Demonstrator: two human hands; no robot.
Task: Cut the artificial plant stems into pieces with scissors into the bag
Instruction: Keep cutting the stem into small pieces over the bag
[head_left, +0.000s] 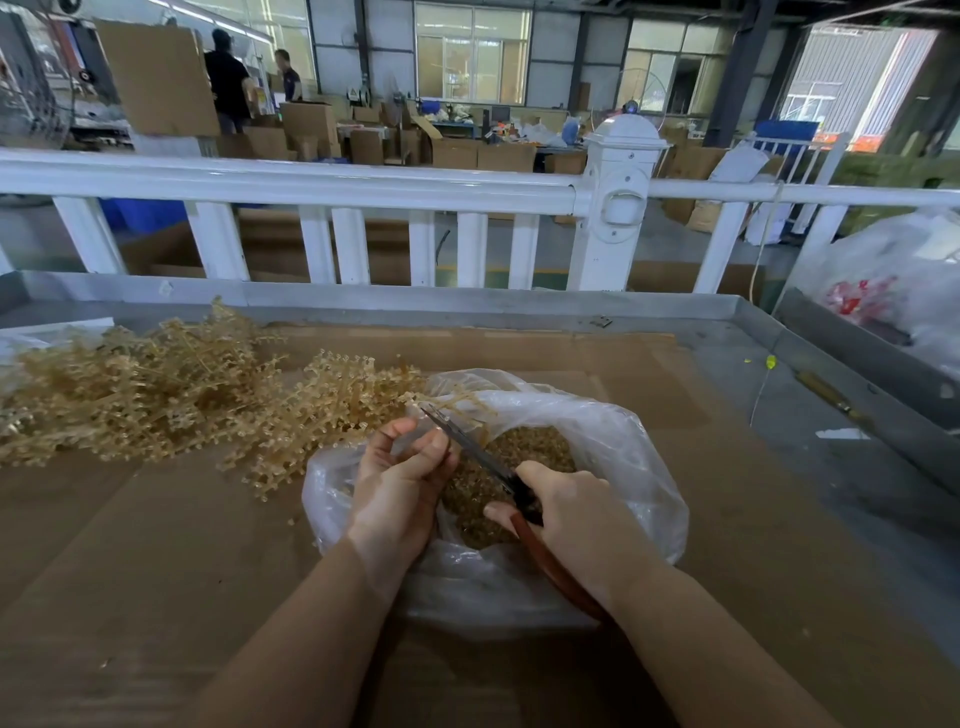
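While the left hand (400, 483) pinched a stem (447, 402) over the bag (623, 441) at lower centre, the right hand (576, 514) gripped the scissors (467, 447); short snips above the opening would probably have dropped pieces inside.

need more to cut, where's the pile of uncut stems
In the head view the uncut stems lie on the cardboard at left, just left of the bag.

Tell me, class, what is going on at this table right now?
A person is snipping beige artificial plant stems over a clear plastic bag already partly filled with cut beige pieces. The left hand holds one stem above the bag's mouth, while the right hand grips red-handled scissors, blades at the stem. A pile of uncut beige stems waits on the brown cardboard sheet to the left.
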